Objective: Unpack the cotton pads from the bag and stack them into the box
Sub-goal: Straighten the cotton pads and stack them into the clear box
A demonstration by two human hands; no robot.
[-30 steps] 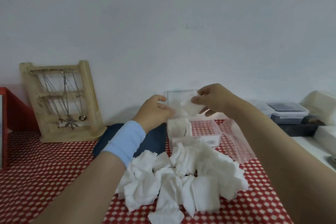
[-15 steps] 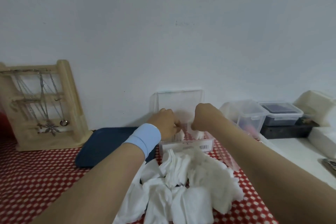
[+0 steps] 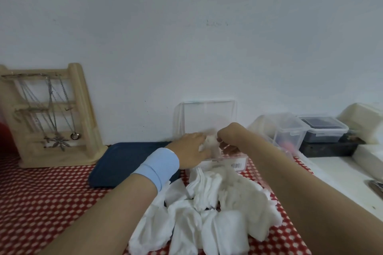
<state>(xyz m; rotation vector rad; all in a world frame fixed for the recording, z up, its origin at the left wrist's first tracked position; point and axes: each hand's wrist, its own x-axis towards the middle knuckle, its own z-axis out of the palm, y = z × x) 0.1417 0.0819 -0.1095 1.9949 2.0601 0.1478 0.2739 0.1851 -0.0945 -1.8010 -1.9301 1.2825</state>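
head view: both hands meet just above the open clear box (image 3: 224, 163), which sits at the far edge of the red dotted tablecloth (image 3: 41, 192), close to the white wall. the left hand (image 3: 189, 150), with a pale blue wristband (image 3: 159, 166), curls its fingers round one side of a small wad of cotton pads (image 3: 209, 144). the right hand (image 3: 231, 133) pinches the other side with bent fingers. the wad hangs over the box's mouth, in front of the raised lid (image 3: 209, 116). a loose heap of pads (image 3: 207, 209) lies on the cloth, reaching up to the box's near wall and filling the gap between the two forearms. a dark blue tray (image 3: 126, 161) lies just left of the box, with a wooden jewellery stand (image 3: 49, 116) further left. clear lidded tubs (image 3: 290, 130) crowd the right side, while bare cloth lies open at the left.
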